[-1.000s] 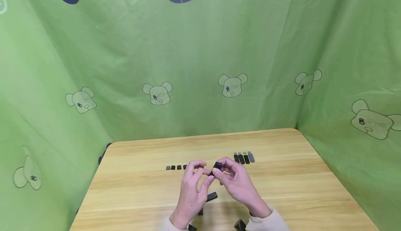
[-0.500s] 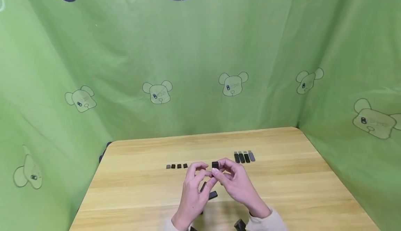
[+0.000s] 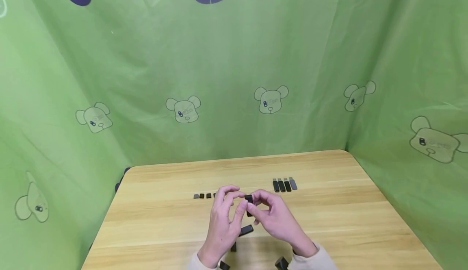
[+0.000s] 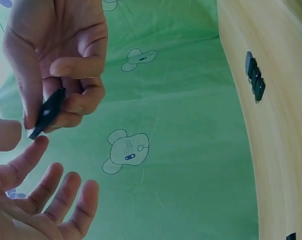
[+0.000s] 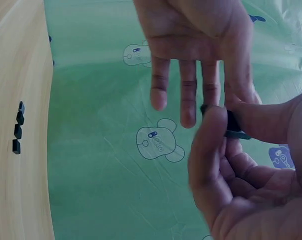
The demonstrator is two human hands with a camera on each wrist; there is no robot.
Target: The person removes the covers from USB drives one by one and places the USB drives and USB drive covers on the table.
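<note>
A small black USB stick [image 3: 249,199] stands nearly upright between the two hands, above the table. My right hand [image 3: 276,219] pinches it between thumb and fingers. My left hand [image 3: 223,225] is close beside it with fingers loosely spread. In the left wrist view, the left index fingertip is right at the lower end of the USB stick [image 4: 48,112], with the thumb held away. From the right wrist, the USB stick [image 5: 233,122] shows partly covered by the right thumb and index finger, while the other left fingers extend straight.
Small dark caps [image 3: 202,195] lie in a row beyond the left hand. Several uncapped USB sticks [image 3: 281,186] are lined up at the back right. Below the hands lie a black stick [image 3: 246,230] and other dark pieces; a black object [image 3: 281,263] sits by the right sleeve. Green cloth [image 3: 234,58] surrounds the table [image 3: 347,221].
Held at a slant a second ago, the USB stick has turned upright and come slightly lower. The left thumb has shifted a little up and left from its position half a second ago.
</note>
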